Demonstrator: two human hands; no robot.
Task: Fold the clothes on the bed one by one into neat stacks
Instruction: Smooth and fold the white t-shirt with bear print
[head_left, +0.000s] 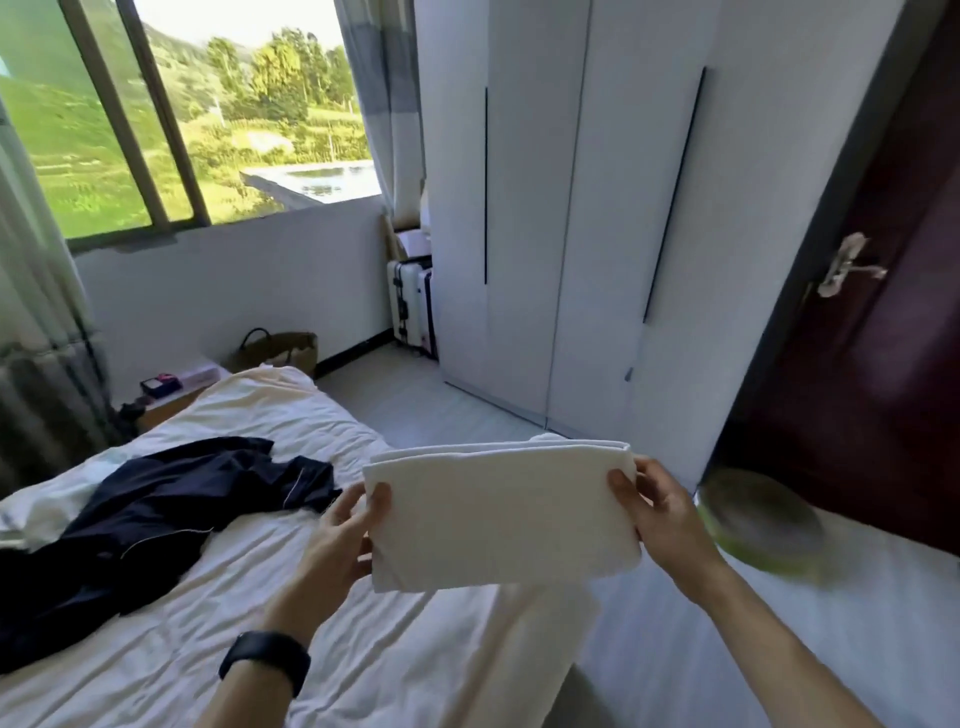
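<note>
I hold a folded white cloth (501, 512) in the air over the right edge of the bed (249, 582). My left hand (345, 530) grips its left side, thumb on top. My right hand (657, 506) grips its right side the same way. The cloth is folded into several layers, flat and rectangular. A dark navy garment (150, 514) with thin white piping lies crumpled on the bed's left part. A white piece of fabric (47, 506) lies beside it at the far left edge.
White wardrobe (571, 234) stands along the right wall, a dark door (883, 338) beyond it. A green round container (761, 522) sits on a white surface at right. Suitcases (413, 304) and a woven bag (280, 351) stand near the window wall. A bedside table (176, 387) holds small items.
</note>
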